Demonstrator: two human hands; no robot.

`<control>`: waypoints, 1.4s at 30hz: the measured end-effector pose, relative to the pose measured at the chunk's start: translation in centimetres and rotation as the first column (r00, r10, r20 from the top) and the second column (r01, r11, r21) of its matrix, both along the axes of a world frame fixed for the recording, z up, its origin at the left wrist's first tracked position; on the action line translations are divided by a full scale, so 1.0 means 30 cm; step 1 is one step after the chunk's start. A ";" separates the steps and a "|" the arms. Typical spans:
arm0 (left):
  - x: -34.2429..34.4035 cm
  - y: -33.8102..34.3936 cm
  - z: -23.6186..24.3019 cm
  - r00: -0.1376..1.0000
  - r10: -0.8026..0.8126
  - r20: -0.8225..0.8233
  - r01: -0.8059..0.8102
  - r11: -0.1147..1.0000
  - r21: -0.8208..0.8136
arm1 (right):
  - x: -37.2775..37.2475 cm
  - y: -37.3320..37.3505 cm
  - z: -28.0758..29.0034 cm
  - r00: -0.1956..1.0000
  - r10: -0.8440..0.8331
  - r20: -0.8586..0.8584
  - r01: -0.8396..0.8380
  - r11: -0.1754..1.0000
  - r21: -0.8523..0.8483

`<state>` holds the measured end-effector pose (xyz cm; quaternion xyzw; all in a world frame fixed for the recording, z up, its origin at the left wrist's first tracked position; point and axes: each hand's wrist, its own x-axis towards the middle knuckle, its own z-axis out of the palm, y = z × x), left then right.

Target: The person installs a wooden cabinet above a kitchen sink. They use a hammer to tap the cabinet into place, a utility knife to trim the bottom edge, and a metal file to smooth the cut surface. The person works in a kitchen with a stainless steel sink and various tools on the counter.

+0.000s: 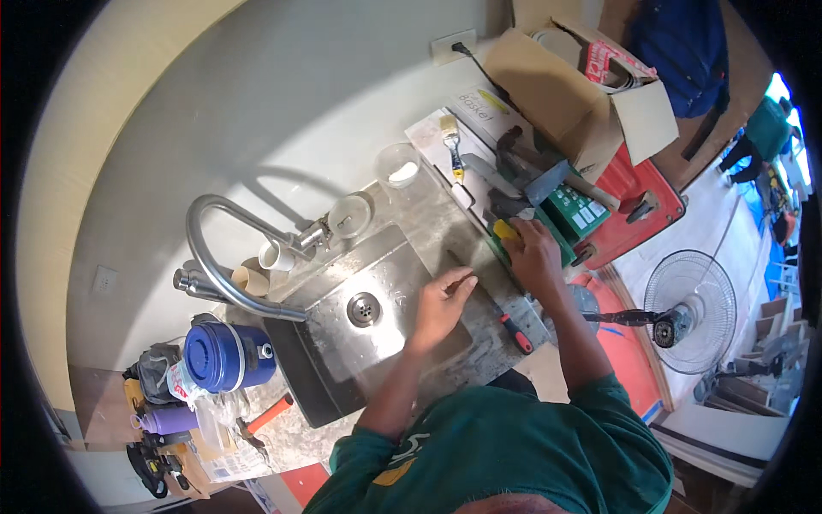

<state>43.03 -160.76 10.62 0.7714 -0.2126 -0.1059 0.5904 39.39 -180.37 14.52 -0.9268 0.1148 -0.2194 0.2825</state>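
My right hand (533, 255) is closed around the yellow handle of a tool (507, 230). A flat grey part lies just beyond the handle, and I cannot tell whether it belongs to that tool. My left hand (439, 310) is over the right edge of the metal sink (342, 338), its fingers loosely bent, thumb a little apart, nothing visible in them. On the stone counter (415, 208) between my hands lies a long thin tool with a red and black handle (516, 334), its dark shaft pointing away from me.
A curved metal faucet (224, 204) arches over the sink. Clear plastic tubs (350, 217) stand behind it. Left are a blue water jug (224, 355) and a hammer (270, 414). Right are a paintbrush (450, 141), a cardboard box (552, 94), a red case (638, 193) and a fan (690, 312).
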 end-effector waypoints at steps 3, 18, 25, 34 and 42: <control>-0.012 0.026 -0.019 0.956 -0.048 -0.288 -0.050 0.945 -0.323 | -0.033 0.086 0.106 1.000 0.003 0.009 -0.006 0.885 0.465; 0.080 -0.113 0.155 0.925 0.141 -0.354 -0.329 0.765 -0.553 | 0.001 0.142 -0.028 0.945 0.286 0.162 -0.322 0.708 0.628; 0.182 -0.276 0.296 0.902 0.352 -0.249 -0.430 0.683 -0.591 | 0.072 -0.062 0.169 0.897 0.392 0.206 -0.440 0.839 0.320; 0.029 -0.316 0.231 0.787 0.487 -0.379 -0.604 0.483 -0.634 | 0.113 -0.015 0.202 0.789 0.601 0.129 -0.566 0.792 -0.228; -0.234 0.029 0.101 0.704 0.700 0.122 -0.647 0.702 -0.297 | 0.322 0.034 0.423 0.864 0.495 0.089 -0.368 0.742 -0.561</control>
